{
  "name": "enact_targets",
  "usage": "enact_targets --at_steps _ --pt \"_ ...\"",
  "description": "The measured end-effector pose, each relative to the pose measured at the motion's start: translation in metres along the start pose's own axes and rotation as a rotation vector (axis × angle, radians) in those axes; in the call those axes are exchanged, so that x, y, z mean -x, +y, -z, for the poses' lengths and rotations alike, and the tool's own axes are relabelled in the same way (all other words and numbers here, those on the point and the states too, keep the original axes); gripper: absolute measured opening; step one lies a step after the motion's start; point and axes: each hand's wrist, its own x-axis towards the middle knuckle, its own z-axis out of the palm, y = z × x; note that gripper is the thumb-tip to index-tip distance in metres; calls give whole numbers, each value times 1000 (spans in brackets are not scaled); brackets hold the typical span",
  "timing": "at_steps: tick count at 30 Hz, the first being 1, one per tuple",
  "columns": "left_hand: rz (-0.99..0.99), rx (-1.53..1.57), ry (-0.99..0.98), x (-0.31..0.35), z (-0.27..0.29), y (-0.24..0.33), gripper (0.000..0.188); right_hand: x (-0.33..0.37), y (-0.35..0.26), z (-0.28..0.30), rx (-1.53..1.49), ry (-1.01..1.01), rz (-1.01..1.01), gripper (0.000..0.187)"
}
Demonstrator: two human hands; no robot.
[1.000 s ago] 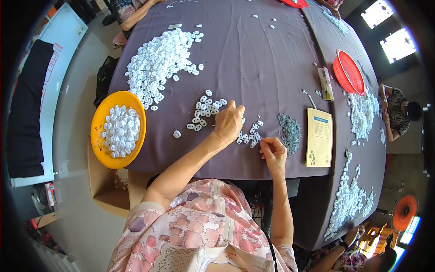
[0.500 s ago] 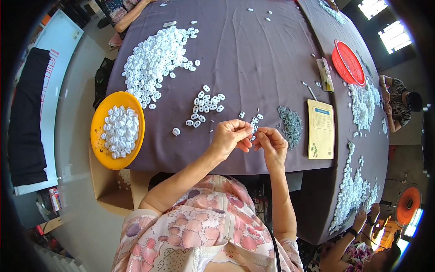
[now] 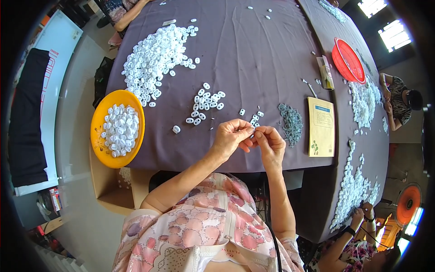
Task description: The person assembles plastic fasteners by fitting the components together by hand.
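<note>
Close together over the near edge of the table, my left hand (image 3: 230, 139) and my right hand (image 3: 272, 147) both pinch thumb to forefinger, their fingertips almost meeting. What sits between them is too small and too covered by the fingers to make out. Just beyond the fingertips lies a short cluster of white oval pieces with two dark holes each (image 3: 255, 119). Right of my right hand is a tangled heap of grey-green short cords (image 3: 291, 126). A looser group of the same white pieces (image 3: 206, 103) lies beyond my left hand.
A large white heap (image 3: 156, 59) covers the far left. A yellow plate (image 3: 98, 124) of white pieces overhangs the left edge above a cardboard box (image 3: 113, 199). To the right lie a tan booklet (image 3: 321, 131) and a red basket (image 3: 346, 59). Other people work around the table.
My right hand has shifted slightly left, bringing its fingertips nearer to my left hand's. Both hands stay pinched. At the lower right, another person's hands have moved a little.
</note>
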Motion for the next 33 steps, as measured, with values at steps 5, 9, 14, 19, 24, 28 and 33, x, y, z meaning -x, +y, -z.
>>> enact_targets --at_steps 5,9,14,19,24,28,33 --pt "-32 45 0 -1 2 -2 9 0 -2 -4 67 7 -4 7" --pt "-97 58 -8 -1 3 -2 7 0 -2 -4 69 2 10 7" --pt "-135 31 -39 1 3 -5 11 0 4 0 20 37 -15 6" --pt "-164 -56 -64 4 1 -4 14 0 6 0 58 53 38 6" --pt "-218 -345 30 8 -1 3 13 1 2 1 81 -3 20 6" --pt "-272 -442 67 10 -4 6 14 1 2 0 167 1 15 6" --pt "-231 -335 41 9 -4 3 15 -1 2 0 177 -24 28 6"
